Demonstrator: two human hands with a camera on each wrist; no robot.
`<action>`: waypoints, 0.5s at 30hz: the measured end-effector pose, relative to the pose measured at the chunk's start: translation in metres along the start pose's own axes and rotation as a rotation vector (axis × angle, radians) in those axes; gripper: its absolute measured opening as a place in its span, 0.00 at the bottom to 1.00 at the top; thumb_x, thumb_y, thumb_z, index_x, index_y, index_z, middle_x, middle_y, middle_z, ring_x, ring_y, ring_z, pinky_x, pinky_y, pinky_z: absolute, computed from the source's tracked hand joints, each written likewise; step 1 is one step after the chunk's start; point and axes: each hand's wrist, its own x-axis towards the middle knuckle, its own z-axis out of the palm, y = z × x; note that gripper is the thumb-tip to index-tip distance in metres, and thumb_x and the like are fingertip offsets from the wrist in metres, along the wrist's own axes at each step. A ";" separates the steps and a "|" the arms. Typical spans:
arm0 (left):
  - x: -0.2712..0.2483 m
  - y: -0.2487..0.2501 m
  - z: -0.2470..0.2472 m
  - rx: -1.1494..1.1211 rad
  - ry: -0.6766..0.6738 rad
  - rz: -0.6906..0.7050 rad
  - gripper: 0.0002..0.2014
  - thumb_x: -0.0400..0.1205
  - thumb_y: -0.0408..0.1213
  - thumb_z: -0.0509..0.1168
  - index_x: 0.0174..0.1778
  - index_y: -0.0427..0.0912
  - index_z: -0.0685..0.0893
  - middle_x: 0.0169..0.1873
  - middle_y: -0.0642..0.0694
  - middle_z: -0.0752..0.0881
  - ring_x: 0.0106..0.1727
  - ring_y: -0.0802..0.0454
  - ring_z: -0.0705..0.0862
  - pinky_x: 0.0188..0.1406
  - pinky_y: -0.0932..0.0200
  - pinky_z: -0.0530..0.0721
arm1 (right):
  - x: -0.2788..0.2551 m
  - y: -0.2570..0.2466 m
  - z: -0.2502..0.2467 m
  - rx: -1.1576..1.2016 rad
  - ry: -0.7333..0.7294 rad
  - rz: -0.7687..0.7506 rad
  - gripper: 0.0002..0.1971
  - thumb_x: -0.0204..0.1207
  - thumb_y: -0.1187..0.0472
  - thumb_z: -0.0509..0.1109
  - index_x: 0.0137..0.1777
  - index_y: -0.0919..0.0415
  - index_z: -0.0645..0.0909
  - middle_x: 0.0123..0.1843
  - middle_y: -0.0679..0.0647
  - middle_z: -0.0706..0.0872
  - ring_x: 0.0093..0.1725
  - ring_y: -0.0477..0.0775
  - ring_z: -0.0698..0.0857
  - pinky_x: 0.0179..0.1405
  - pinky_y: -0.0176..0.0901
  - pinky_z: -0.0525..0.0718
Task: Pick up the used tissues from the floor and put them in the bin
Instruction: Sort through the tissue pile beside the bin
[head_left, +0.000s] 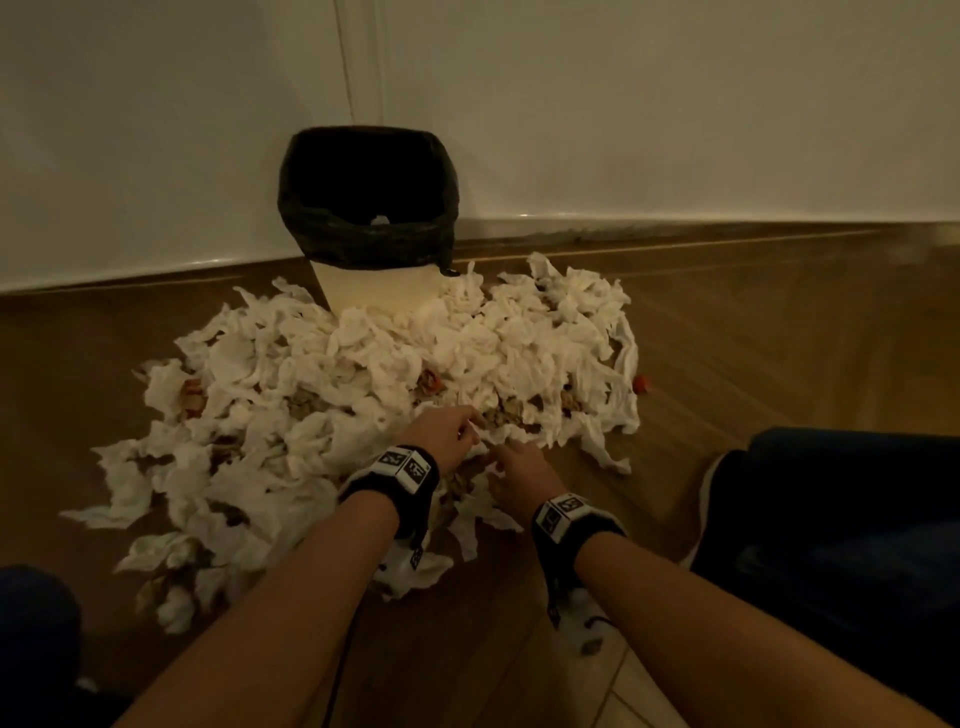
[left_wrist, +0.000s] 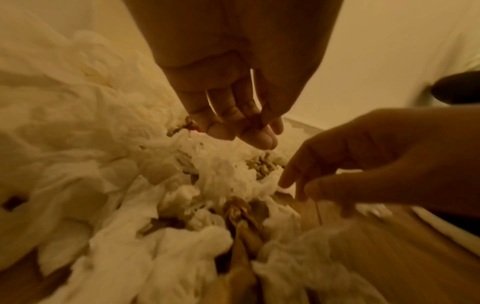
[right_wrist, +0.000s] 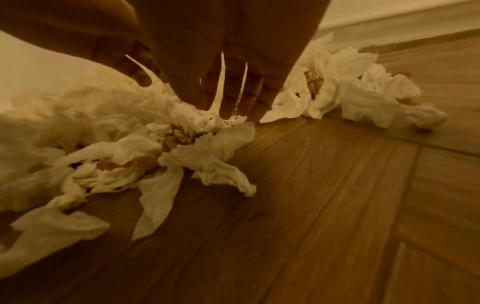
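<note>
Head view gives me the whole layout: a wide heap of used tissues (head_left: 363, 374) spread over the wooden floor (head_left: 753, 353), banked right up against the foot of the bin (head_left: 366, 208), which stands against the wall (head_left: 623, 104) with a black liner folded over its rim and what looks like one pale scrap already inside. My left hand (head_left: 447, 434) and right hand (head_left: 519, 478) sit close together at the near edge of the heap, both with fingers loosely extended and neither closed around anything yet; the right fingertips (right_wrist: 228, 111) touch the top of the paper, while I cannot tell whether the left hand touches it. I judge the tissues to be nearly weightless, soft and crushable, so they should compress into a wad and cling to each other. I would scoop from both sides with the two hands and squeeze a bundle, since loose corners are likely to tear or trail. The left wrist view shows me something the head view only hints at: brownish, soiled patches (left_wrist: 262, 164) tucked among the white sheets directly under my fingers, so some pieces may be damp or sticky. The right wrist view alone shows how thin the heap is at its near fringe, with single sheets lying flat on bare boards. The bin appears only in the head view.
</note>
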 end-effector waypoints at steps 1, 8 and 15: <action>-0.002 0.001 0.004 0.055 -0.038 0.025 0.12 0.84 0.37 0.57 0.56 0.49 0.84 0.50 0.49 0.88 0.47 0.51 0.84 0.45 0.59 0.82 | -0.001 0.001 0.002 0.001 0.013 -0.001 0.19 0.80 0.58 0.61 0.71 0.60 0.72 0.67 0.60 0.74 0.64 0.62 0.70 0.60 0.51 0.73; -0.015 -0.002 0.020 0.191 -0.043 0.035 0.11 0.83 0.36 0.57 0.53 0.49 0.84 0.55 0.47 0.84 0.53 0.47 0.83 0.54 0.49 0.82 | -0.008 0.010 0.009 -0.095 0.002 -0.065 0.34 0.72 0.42 0.68 0.75 0.56 0.68 0.72 0.57 0.69 0.71 0.61 0.65 0.68 0.53 0.70; -0.020 -0.015 0.013 0.106 0.055 0.005 0.11 0.81 0.30 0.57 0.44 0.47 0.84 0.49 0.46 0.85 0.43 0.50 0.81 0.41 0.57 0.79 | -0.018 0.009 0.035 -0.228 -0.057 -0.094 0.34 0.69 0.35 0.68 0.74 0.42 0.65 0.72 0.59 0.66 0.72 0.65 0.62 0.62 0.56 0.77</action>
